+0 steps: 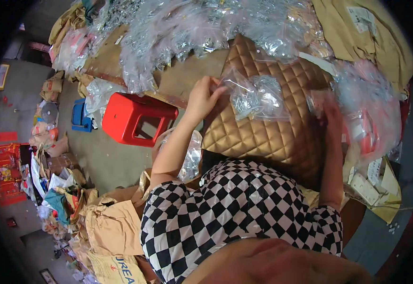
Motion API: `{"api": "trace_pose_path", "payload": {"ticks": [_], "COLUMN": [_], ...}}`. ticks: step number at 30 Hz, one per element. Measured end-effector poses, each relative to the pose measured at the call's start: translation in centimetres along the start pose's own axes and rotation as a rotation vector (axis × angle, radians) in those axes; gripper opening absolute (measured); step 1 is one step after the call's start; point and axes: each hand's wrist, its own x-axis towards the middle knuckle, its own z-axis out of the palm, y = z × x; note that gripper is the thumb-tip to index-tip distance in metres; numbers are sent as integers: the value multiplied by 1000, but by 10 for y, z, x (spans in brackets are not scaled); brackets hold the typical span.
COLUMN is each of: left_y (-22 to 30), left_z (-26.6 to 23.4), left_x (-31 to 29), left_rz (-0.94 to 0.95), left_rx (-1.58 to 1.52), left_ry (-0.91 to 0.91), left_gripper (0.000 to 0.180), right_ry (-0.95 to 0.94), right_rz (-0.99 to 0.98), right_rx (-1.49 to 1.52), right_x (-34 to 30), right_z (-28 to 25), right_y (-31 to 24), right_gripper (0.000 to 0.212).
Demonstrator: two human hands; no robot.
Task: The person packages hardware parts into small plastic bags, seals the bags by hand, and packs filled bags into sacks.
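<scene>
My left hand (203, 98) is at the left edge of a quilted brown mat (249, 140), its thumb and fingers pinched on the corner of a clear plastic bag (278, 112). The bag lies on the mat and holds a bunch of small shiny metal pieces, too fine to name. At the mat's right side, my right hand (330, 115) is smeared by motion. Close to its fingers is a blurred clear packet (318, 99); whether the hand grips it does not show.
Heaped clear bags of metal pieces (178, 33) cover the table's far side. More bags with pink parts (370, 128) lie to the right, below a tan sack (365, 35). A red plastic stool (126, 118) stands at left, near a blue stool (81, 115) and paper sacks (114, 227).
</scene>
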Motion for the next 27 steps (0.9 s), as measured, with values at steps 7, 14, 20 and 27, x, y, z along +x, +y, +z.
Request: {"api": "trace_pose_path", "payload": {"ticks": [7, 14, 20, 27], "left_y": [-12, 87, 81, 64], "left_z": [14, -59, -37, -38], "left_x": [-4, 0, -20, -28], "left_rz": [266, 141, 565, 542], "left_rx": [-316, -538, -220, -209], "left_ry": [76, -329, -225, -163], "left_gripper": [17, 11, 21, 23], "right_ry": [-201, -364, -904, -931], "right_rz": [-195, -480, -1046, -1087], "right_rx": [243, 9, -1415, -727], "right_x": [15, -19, -31, -30], "right_z": [73, 155, 186, 148], "right_y": [-69, -164, -153, -160], "right_gripper": [32, 26, 23, 54]}}
